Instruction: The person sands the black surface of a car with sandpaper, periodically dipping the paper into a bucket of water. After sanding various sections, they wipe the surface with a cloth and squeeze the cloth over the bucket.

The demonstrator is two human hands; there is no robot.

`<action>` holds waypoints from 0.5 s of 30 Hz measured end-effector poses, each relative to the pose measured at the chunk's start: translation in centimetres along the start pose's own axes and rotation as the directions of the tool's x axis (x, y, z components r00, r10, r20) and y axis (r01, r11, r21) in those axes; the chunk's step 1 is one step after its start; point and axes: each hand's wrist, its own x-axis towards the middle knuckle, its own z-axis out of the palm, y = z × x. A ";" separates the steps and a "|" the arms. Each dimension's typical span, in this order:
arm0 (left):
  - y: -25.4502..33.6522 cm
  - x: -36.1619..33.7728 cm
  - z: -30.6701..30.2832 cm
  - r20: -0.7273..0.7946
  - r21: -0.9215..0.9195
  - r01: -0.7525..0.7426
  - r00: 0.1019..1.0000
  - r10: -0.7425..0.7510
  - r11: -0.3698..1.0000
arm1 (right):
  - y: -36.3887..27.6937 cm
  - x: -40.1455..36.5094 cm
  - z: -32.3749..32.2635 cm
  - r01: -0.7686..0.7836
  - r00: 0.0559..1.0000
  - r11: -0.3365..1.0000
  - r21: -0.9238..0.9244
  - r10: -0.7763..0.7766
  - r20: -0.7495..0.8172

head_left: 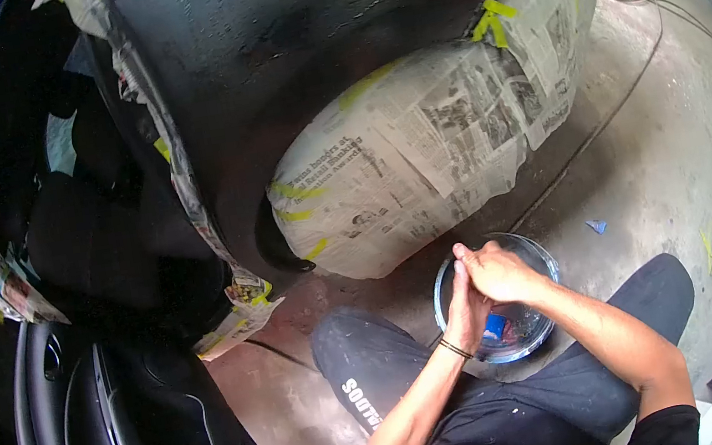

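My left hand and my right hand are pressed together above a round clear-sided bucket standing between my legs. The right hand's fingers fold over the left, and both thumbs point up and away from me. I cannot tell what, if anything, lies between the palms. Inside the bucket, just below my hands, a blue and red object shows through. Beyond the bucket rises a dark, wet-looking car panel, its wheel arch covered by newspaper held with yellow tape.
At left the car door hangs open, with paper masking along the opening's edge. A cable crosses the concrete floor. A blue scrap and a yellow tape strip lie at right.
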 end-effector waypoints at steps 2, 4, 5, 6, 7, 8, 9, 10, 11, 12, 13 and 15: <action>0.9 1.4 -1.2 -0.042 -0.070 -0.216 0.976 0.214 0.974 | -3.1 -0.9 -1.3 0.021 0.990 0.937 0.349 -0.069 0.126; 0.5 2.6 0.1 -0.120 0.004 -0.209 0.971 0.207 0.978 | 0.9 -2.7 -1.4 0.097 0.985 0.770 0.630 -0.165 0.050; 2.1 2.8 -0.1 -0.115 0.044 -0.169 0.978 0.173 0.985 | 0.9 -3.3 -2.6 0.078 0.972 0.689 0.720 -0.213 0.098; 4.2 2.7 1.3 -0.208 0.093 -0.177 0.959 0.193 0.980 | 1.8 -2.3 -3.3 0.076 0.950 0.733 0.676 -0.259 0.175; 5.8 2.6 2.2 -0.242 0.125 -0.247 0.932 0.271 0.961 | 1.5 -3.1 -5.0 0.116 0.942 0.811 0.573 -0.273 0.196; 8.0 2.8 3.9 -0.107 0.219 -0.367 0.912 0.396 0.904 | 2.0 -3.2 -5.7 0.207 0.937 0.885 0.416 -0.301 0.174; 11.1 1.5 7.7 -0.092 0.462 -0.415 0.856 0.508 0.783 | 2.0 -3.4 -6.2 0.245 0.937 0.903 0.352 -0.314 0.154; 13.7 1.3 10.3 -0.034 0.548 -0.468 0.815 0.578 0.693 | 2.0 -3.6 -6.6 0.280 0.936 0.917 0.284 -0.327 0.134; 16.4 2.0 11.4 0.149 0.702 -0.541 0.747 0.648 0.463 | 2.0 -3.8 -7.1 0.310 0.934 0.926 0.214 -0.339 0.114; 19.7 3.0 12.8 0.432 0.783 -0.618 0.615 0.659 0.064 | 2.5 -3.1 -6.3 0.342 0.929 0.918 0.200 -0.363 0.077; 22.5 2.9 16.4 0.713 0.682 -0.617 0.439 0.547 -0.394 | 2.4 -3.1 -5.9 0.376 0.922 0.916 0.142 -0.385 0.041; 27.1 4.1 20.5 0.937 0.296 -0.412 0.301 0.178 -0.862 | 2.4 -3.1 -5.1 0.404 0.914 0.915 0.011 -0.404 0.033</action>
